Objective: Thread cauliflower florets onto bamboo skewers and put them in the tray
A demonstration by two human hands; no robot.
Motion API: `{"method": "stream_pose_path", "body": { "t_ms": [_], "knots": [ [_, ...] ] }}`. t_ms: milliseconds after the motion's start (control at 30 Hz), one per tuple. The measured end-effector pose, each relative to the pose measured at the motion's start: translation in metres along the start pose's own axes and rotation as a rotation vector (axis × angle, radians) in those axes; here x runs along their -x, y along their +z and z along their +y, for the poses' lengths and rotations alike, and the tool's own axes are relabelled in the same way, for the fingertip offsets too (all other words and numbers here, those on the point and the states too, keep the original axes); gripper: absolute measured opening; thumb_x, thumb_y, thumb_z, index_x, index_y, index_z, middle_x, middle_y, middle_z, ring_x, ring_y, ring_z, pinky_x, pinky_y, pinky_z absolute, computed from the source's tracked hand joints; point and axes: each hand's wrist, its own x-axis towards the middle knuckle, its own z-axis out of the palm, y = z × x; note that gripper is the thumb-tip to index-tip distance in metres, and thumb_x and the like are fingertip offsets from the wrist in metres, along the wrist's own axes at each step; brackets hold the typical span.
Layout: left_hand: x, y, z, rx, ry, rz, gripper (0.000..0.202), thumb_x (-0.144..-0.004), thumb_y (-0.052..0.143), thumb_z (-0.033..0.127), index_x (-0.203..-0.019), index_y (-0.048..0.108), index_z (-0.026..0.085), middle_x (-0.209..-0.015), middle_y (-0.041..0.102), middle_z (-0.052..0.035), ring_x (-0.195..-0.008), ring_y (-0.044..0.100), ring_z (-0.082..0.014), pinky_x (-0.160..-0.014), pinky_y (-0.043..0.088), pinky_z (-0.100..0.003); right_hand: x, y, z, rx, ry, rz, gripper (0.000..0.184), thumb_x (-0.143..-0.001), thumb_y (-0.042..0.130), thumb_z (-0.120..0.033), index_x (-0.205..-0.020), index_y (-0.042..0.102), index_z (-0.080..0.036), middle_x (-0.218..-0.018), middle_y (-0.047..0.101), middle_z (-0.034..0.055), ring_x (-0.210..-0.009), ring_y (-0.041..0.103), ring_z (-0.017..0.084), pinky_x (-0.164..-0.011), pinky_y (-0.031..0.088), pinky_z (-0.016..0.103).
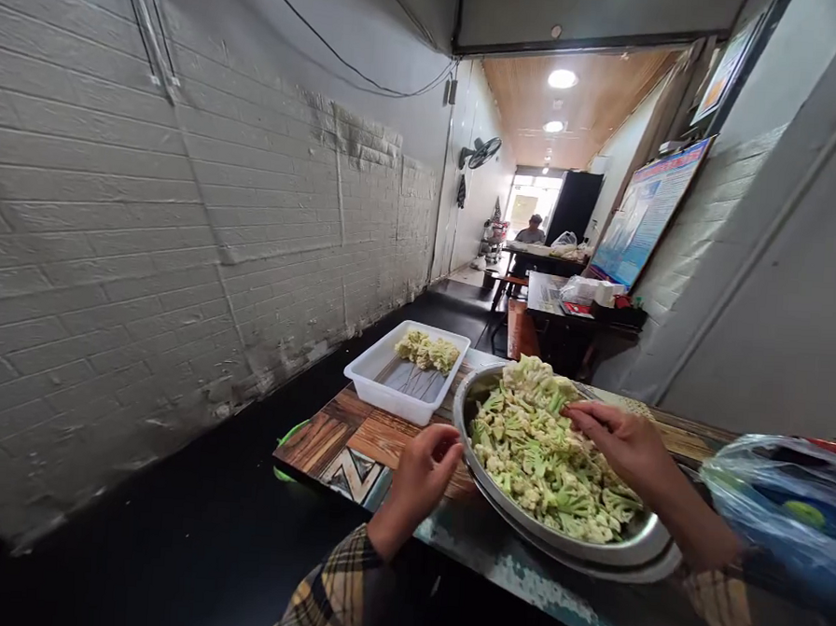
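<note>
A wide metal basin point(640, 545) heaped with cauliflower florets point(547, 451) stands on the patterned table point(355, 445) in front of me. My right hand point(618, 440) reaches into the pile, fingers bent down onto the florets at the basin's far side. My left hand point(423, 477) hovers at the basin's left rim with fingers curled inward; what it holds, if anything, is hidden. A white plastic tray point(394, 393) to the left holds a small heap of florets point(428, 351) at its far end.
A clear plastic bag point(779, 500) with something green inside lies at the right. A white brick wall point(183, 245) runs along the left, with dark floor between. Further tables point(551, 297) stand down the corridor, where a person point(533, 230) sits far off.
</note>
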Motion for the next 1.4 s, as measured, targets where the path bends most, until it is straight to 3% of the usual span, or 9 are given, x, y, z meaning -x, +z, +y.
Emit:
{"method": "stream_pose_path", "body": {
  "t_ms": [100,167,300,433,633,833,1033,1267,1400],
  "knots": [
    [-0.004,-0.030,-0.031,-0.094,-0.027,0.121,0.017,-0.087,0.051,0.029,-0.093,0.063,0.018,-0.084,0.066,-0.0052,-0.072,0.060,-0.0167,-0.064,0.048,-0.028,-0.034,0.007,-0.011,0.161,-0.195,-0.033,0.028,-0.087,0.053,-0.041,-0.085,0.075,-0.023,-0.087,0.070,0.0047,-0.083,0.064,0.020,-0.074,0.046,0.030],
    [-0.015,-0.048,-0.043,-0.217,0.054,0.152,0.019,-0.088,0.049,0.027,-0.099,0.063,0.019,-0.096,0.065,-0.0077,-0.087,0.062,-0.0199,-0.076,0.050,-0.033,-0.057,0.020,-0.016,0.221,-0.244,-0.039,0.027,-0.088,0.052,-0.037,-0.086,0.075,-0.022,-0.085,0.070,0.0052,-0.080,0.063,0.020,-0.072,0.045,0.030],
    [-0.044,-0.065,-0.052,-0.499,0.205,0.080,0.030,-0.089,0.048,0.027,-0.117,0.057,0.020,-0.125,0.058,-0.0123,-0.117,0.053,-0.0264,-0.098,0.043,-0.045,-0.099,0.055,-0.021,0.302,-0.280,-0.087,0.025,-0.087,0.051,-0.032,-0.086,0.074,-0.021,-0.084,0.069,0.0045,-0.079,0.063,0.019,-0.071,0.044,0.029],
    [-0.063,-0.054,-0.059,-0.719,0.281,-0.052,0.042,-0.087,0.055,0.034,-0.126,0.051,0.020,-0.138,0.049,-0.0145,-0.126,0.046,-0.0304,-0.105,0.033,-0.053,-0.137,0.091,-0.030,0.430,-0.295,-0.174,0.020,-0.088,0.052,-0.027,-0.086,0.072,-0.022,-0.087,0.068,0.0036,-0.081,0.061,0.017,-0.071,0.041,0.026],
    [-0.062,-0.035,-0.082,-0.826,0.238,-0.177,0.030,-0.084,0.058,0.040,-0.102,0.059,0.015,-0.100,0.065,-0.0116,-0.100,0.060,-0.0276,-0.103,0.035,-0.055,-0.188,0.151,-0.046,0.559,-0.394,-0.305,0.022,-0.092,0.048,-0.024,-0.097,0.069,-0.021,-0.096,0.067,0.0041,-0.088,0.060,0.017,-0.071,0.038,0.025],
    [-0.056,-0.029,-0.105,-0.787,0.326,-0.122,0.025,-0.081,0.061,0.025,-0.104,0.055,0.016,-0.100,0.063,-0.0077,-0.099,0.058,-0.0244,-0.105,0.038,-0.050,-0.219,0.216,-0.051,0.536,-0.496,-0.407,0.019,-0.087,0.055,-0.020,-0.089,0.073,-0.024,-0.095,0.072,0.0039,-0.093,0.059,0.021,-0.077,0.035,0.029],
    [-0.054,-0.021,-0.110,-0.713,0.311,-0.067,0.026,-0.077,0.057,0.017,-0.103,0.054,0.018,-0.100,0.065,-0.0073,-0.098,0.059,-0.0239,-0.104,0.040,-0.052,-0.238,0.272,-0.053,0.430,-0.652,-0.513,0.021,-0.086,0.056,-0.023,-0.090,0.076,-0.025,-0.090,0.074,0.0027,-0.090,0.060,0.020,-0.079,0.036,0.028],
    [-0.054,-0.022,-0.111,-0.681,0.320,-0.081,0.026,-0.077,0.056,0.015,-0.103,0.055,0.018,-0.099,0.066,-0.0085,-0.096,0.061,-0.0243,-0.103,0.043,-0.052,-0.242,0.311,-0.050,0.363,-0.781,-0.622,0.020,-0.084,0.058,-0.020,-0.084,0.077,-0.026,-0.086,0.074,0.0005,-0.085,0.059,0.017,-0.079,0.036,0.027],
    [-0.055,-0.022,-0.110,-0.664,0.320,-0.077,0.027,-0.079,0.053,0.014,-0.105,0.055,0.018,-0.100,0.066,-0.0092,-0.096,0.061,-0.0248,-0.102,0.043,-0.053,-0.239,0.318,-0.051,0.417,-0.789,-0.613,0.018,-0.084,0.059,-0.018,-0.079,0.076,-0.021,-0.085,0.072,0.0072,-0.093,0.054,0.022,-0.085,0.032,0.032]
  ]
}}
